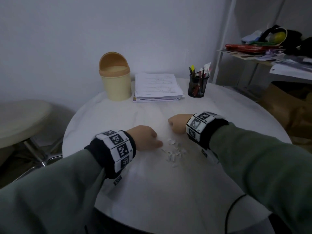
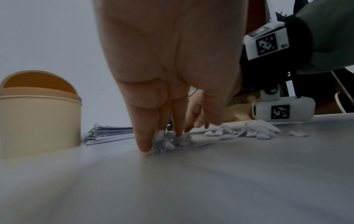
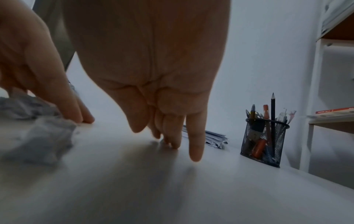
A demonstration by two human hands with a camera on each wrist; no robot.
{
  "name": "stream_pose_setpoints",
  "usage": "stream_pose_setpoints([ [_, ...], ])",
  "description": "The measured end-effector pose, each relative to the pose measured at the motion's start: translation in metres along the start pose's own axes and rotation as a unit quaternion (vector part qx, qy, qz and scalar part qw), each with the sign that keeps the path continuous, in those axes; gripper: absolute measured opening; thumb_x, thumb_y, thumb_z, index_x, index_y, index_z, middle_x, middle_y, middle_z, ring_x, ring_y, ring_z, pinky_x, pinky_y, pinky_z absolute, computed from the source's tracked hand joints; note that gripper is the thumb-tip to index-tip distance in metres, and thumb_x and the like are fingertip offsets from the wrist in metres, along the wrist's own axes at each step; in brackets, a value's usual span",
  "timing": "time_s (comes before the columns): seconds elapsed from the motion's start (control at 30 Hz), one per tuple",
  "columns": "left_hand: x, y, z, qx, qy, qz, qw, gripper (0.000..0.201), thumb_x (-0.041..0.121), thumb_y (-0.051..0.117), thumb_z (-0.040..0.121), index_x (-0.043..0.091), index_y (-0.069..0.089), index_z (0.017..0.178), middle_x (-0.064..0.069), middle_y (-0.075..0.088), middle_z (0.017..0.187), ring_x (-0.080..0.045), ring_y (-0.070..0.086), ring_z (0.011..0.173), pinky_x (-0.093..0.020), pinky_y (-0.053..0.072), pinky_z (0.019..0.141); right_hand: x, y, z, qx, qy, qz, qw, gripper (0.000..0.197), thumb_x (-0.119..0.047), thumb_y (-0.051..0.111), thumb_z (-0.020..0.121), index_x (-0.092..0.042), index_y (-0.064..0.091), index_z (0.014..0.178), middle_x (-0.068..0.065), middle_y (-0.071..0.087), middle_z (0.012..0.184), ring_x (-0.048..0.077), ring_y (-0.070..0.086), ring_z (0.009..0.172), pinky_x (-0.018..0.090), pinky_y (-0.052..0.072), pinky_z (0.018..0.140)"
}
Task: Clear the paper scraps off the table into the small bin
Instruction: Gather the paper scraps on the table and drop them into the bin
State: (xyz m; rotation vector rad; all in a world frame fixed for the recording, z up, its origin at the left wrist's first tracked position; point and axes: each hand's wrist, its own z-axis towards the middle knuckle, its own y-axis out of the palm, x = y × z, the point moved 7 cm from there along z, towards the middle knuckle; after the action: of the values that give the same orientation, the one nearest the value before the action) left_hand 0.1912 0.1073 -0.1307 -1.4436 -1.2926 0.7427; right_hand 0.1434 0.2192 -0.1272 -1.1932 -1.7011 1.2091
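Scraps (image 1: 174, 152) lie heaped mid-table (image 1: 185, 191) between both hands, the left hand (image 1: 146, 138) pinching a few under close-set fingers (image 2: 143, 136), the right hand (image 1: 177, 123) resting straight fingertips beside them, seemingly gathering them for the bin (image 1: 116, 81) behind.

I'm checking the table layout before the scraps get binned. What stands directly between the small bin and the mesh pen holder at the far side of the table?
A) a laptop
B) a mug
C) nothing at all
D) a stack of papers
D: in the head view the stack of papers lies between the small bin on its left and the mesh pen holder on its right, all at the far edge of the table.
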Motion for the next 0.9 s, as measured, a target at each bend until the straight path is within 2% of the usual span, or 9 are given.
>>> stream_pose_setpoints([
  [0.03,0.001,0.000,-0.001,-0.002,0.007,0.008,1.000,0.046,0.050,0.048,0.090,0.018,0.061,0.120,-0.005,0.060,0.126,-0.023,0.053,0.116,-0.029,0.040,0.098,-0.001,0.002,0.000,-0.009,-0.006,-0.010,1.000,0.032,-0.010,0.035,0.099,-0.002,0.053,0.124,0.018,0.047,0.140,0.028,0.047,0.129,0.029,0.038,0.102],
  [0.13,0.000,0.000,-0.004,-0.008,0.023,0.024,0.999,0.050,0.049,0.051,0.089,0.023,0.054,0.132,0.000,0.056,0.133,-0.020,0.050,0.123,-0.025,0.036,0.101,-0.005,0.005,-0.008,-0.034,-0.029,-0.041,0.998,0.040,-0.012,0.034,0.100,-0.002,0.045,0.137,0.015,0.042,0.146,0.026,0.041,0.134,0.028,0.030,0.108],
  [0.23,0.002,0.000,-0.011,-0.018,0.049,0.041,0.998,0.052,0.043,0.057,0.089,0.024,0.050,0.136,0.000,0.055,0.135,-0.019,0.050,0.123,-0.024,0.036,0.100,-0.008,0.009,-0.025,-0.058,-0.042,-0.038,0.997,0.037,-0.021,0.042,0.097,-0.009,0.055,0.129,0.013,0.054,0.136,0.029,0.052,0.123,0.036,0.041,0.107],
  [0.4,0.007,-0.002,-0.020,-0.011,0.080,0.033,0.996,0.047,0.035,0.063,0.086,0.026,0.055,0.131,0.003,0.061,0.128,-0.016,0.056,0.115,-0.023,0.039,0.097,-0.009,0.012,-0.068,-0.074,-0.067,0.023,0.995,0.038,-0.023,0.053,0.093,-0.024,0.056,0.131,-0.006,0.059,0.133,0.017,0.054,0.120,0.021,0.036,0.091],
  [0.53,0.006,-0.015,-0.023,0.040,0.063,-0.008,0.997,0.052,0.042,0.065,0.083,0.026,0.053,0.132,0.005,0.058,0.131,-0.014,0.057,0.114,-0.022,0.039,0.096,0.006,0.004,-0.081,-0.006,-0.032,0.079,0.996,0.041,-0.018,0.060,0.089,-0.020,0.058,0.130,-0.004,0.064,0.125,0.014,0.059,0.114,0.019,0.039,0.086],
  [0.7,0.008,0.000,-0.016,-0.012,0.018,0.030,0.999,0.081,0.057,0.066,0.075,0.021,0.039,0.142,-0.001,0.048,0.138,-0.021,0.047,0.127,-0.033,0.037,0.108,0.011,0.016,-0.081,-0.018,0.017,0.031,0.999,0.046,-0.034,0.066,0.085,-0.008,0.059,0.123,0.006,0.064,0.118,0.025,0.059,0.110,0.032,0.047,0.093],
  [0.8,0.019,0.007,-0.018,-0.037,0.033,0.024,0.998,0.075,0.052,0.068,0.077,0.018,0.044,0.140,-0.003,0.052,0.135,-0.021,0.052,0.121,-0.028,0.039,0.103,-0.007,0.024,-0.080,-0.034,-0.011,0.010,0.999,0.034,-0.027,0.058,0.089,-0.001,0.066,0.109,0.014,0.062,0.096,0.027,0.060,0.091,0.028,0.044,0.075],
  [0.83,0.025,0.008,-0.020,-0.037,0.048,0.026,0.998,0.070,0.048,0.069,0.078,0.019,0.046,0.138,-0.003,0.053,0.134,-0.021,0.053,0.119,-0.026,0.039,0.100,-0.013,0.025,-0.079,-0.035,-0.018,0.015,0.999,0.032,-0.024,0.055,0.091,-0.001,0.067,0.109,0.015,0.063,0.096,0.027,0.060,0.091,0.027,0.043,0.073],
  [0.9,0.032,0.009,-0.023,-0.036,0.069,0.036,0.996,0.066,0.044,0.069,0.080,0.022,0.047,0.138,-0.003,0.052,0.135,-0.021,0.053,0.117,-0.024,0.039,0.096,-0.021,0.025,-0.079,-0.031,-0.023,0.025,0.999,0.035,-0.027,0.053,0.092,-0.003,0.065,0.115,0.014,0.066,0.110,0.029,0.062,0.103,0.030,0.047,0.081],
])
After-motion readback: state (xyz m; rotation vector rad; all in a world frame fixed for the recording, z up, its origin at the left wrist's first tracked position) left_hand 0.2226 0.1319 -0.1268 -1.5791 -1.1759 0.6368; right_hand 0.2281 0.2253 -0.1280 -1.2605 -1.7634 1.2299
